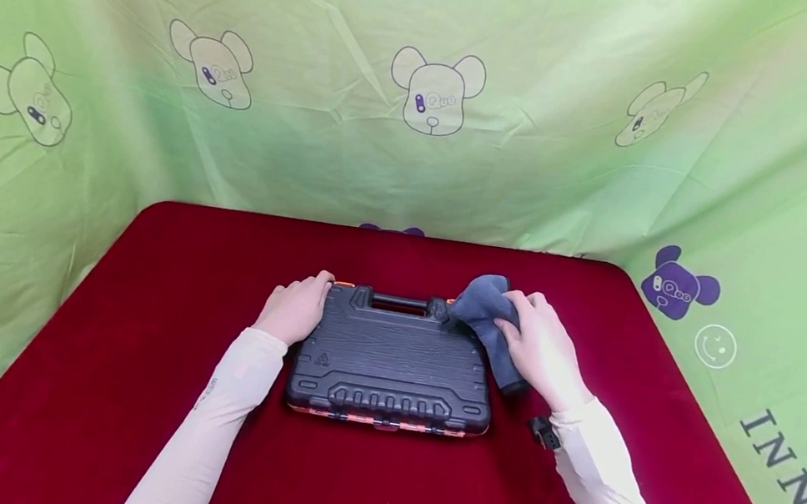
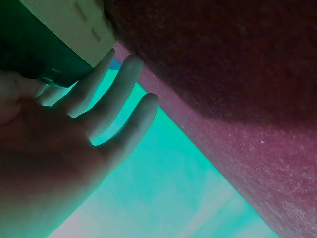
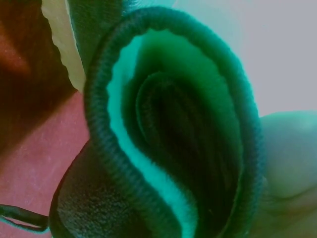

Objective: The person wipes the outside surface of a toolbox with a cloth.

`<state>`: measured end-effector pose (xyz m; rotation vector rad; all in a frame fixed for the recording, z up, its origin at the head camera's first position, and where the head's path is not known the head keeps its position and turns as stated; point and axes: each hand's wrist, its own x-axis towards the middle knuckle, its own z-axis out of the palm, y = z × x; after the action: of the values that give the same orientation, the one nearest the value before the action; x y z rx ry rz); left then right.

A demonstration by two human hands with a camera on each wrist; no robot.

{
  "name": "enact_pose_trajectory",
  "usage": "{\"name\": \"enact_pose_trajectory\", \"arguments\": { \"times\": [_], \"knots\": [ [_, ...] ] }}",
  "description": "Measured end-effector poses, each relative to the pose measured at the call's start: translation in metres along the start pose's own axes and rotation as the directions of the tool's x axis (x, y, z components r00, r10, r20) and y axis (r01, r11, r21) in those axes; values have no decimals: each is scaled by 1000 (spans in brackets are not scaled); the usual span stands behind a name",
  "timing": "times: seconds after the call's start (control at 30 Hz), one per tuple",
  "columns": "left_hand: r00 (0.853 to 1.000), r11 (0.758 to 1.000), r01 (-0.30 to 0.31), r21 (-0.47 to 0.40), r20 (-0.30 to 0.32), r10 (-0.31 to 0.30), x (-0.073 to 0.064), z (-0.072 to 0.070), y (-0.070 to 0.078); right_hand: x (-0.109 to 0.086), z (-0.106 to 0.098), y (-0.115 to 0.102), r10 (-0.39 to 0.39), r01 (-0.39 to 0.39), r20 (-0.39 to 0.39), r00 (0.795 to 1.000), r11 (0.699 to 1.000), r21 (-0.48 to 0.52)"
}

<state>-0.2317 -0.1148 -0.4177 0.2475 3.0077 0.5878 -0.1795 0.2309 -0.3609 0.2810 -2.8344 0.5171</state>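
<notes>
A dark plastic carrying case (image 1: 399, 348) with an orange lower edge lies flat on the table, its handle (image 1: 398, 299) facing away from me. My left hand (image 1: 297, 306) grips the case's far left corner; in the left wrist view the thumb (image 2: 25, 89) is against the dark side while the fingers (image 2: 124, 94) reach past the corner. A grey-blue cloth (image 1: 490, 309) is held in my right hand (image 1: 545, 353), bunched over the case's far right corner and hanging down its right side. Seen from the right wrist, the cloth (image 3: 96, 99) curls into a loop with a stitched edge.
Dark red fabric (image 1: 374, 492) covers the table. Green curtains (image 1: 308, 165) with printed bear heads stand behind and on both sides. A small black device (image 1: 543, 431) sits at my right wrist.
</notes>
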Motion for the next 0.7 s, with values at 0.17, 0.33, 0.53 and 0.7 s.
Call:
{"name": "enact_pose_trajectory", "arguments": {
  "times": [0.17, 0.33, 0.53, 0.7],
  "knots": [
    [1000, 1000, 5, -5, -1, -5, 0, 0, 0, 5, 4, -2, -25, 25, 1, 1000, 1000, 7],
    [1000, 1000, -1, -6, -1, 1, 1, -1, 0, 11, 7, -5, -92, 93, -18, 996, 995, 44],
    [1000, 1000, 1, -10, -1, -1, 0, -2, 0, 21, 12, -9, -166, 165, 6, 986, 985, 54],
    [1000, 1000, -3, -4, -5, 3, 0, 0, 0, 25, 20, -12, -186, 185, 18, 982, 981, 51]
  ]
}}
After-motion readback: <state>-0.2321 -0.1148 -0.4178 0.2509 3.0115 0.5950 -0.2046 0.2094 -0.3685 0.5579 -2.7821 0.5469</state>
